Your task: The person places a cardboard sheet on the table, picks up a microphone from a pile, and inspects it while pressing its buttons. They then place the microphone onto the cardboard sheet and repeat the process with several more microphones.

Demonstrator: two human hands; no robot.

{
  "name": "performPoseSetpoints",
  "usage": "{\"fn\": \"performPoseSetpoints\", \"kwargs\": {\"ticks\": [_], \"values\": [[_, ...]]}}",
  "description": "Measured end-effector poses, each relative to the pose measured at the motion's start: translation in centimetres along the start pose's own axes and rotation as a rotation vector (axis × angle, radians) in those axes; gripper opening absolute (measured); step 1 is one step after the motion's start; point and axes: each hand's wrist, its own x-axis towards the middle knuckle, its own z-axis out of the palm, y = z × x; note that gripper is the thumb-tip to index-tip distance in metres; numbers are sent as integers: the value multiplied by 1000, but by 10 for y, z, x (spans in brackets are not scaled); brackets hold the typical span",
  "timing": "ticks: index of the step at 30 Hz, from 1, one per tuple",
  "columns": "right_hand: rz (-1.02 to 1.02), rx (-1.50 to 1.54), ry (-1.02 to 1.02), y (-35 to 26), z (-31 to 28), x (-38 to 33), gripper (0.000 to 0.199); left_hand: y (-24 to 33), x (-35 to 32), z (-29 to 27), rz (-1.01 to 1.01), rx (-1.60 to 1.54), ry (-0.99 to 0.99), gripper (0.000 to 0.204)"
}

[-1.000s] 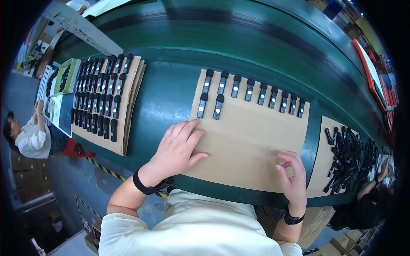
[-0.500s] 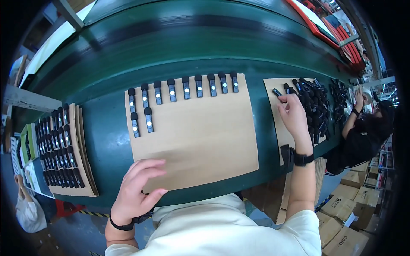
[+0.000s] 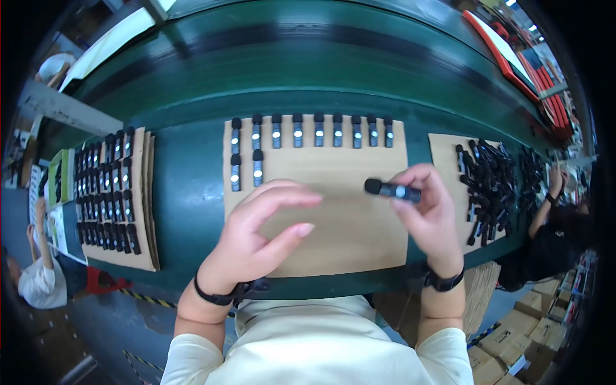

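Black, with a small silver dot at mid-length, a short bar-shaped plastic device (image 3: pixel 392 190) is pinched between thumb and fingertips of the right hand (image 3: pixel 427 212) and held lying crosswise just above the middle-right part of a flat brown cardboard sheet (image 3: pixel 346 237). The left hand (image 3: pixel 253 240) is raised over the sheet's left-centre, fingers loosely curled and spread, nothing grasped in it; whether it touches the cardboard cannot be told. A dark band is worn on each wrist. Along the far edge of the sheet a row of upright black devices of the same kind (image 3: pixel 314 130) is laid side by side, and two more of them are set as a short second row (image 3: pixel 246 171) below its left end. The sheet is borne by a dark green work surface (image 3: pixel 186 192). To the right, a smaller cardboard piece (image 3: pixel 446 160) is seen beneath a loose heap of black devices (image 3: pixel 491 186). To the left, a stack of cardboard sheets (image 3: pixel 149 212) is filled with several tidy rows of the same devices (image 3: pixel 106 189). Another person in a white top (image 3: pixel 32 282) is noted at the far left, and a person in dark clothing (image 3: pixel 552 244) at the right, one arm raised toward the heap.
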Motion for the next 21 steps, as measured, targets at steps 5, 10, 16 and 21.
{"fn": "performPoseSetpoints", "kwargs": {"ticks": [5, 10, 16, 21], "values": [[-71, 312, -122, -12, 53, -8, 37, 0, 4, 5, -87, -134, 7, 30], [-99, 311, -77, -4, 76, -5, 36, -18, -5, -4, 72, 76, 40, 30], [-276, 180, -102, 30, 72, 0, 28, -30, -6, -6, 178, 250, 26, 30], [-406, 29, -130, 34, 67, 4, 32, -32, -3, -1, 161, 240, 40, 33]]}}
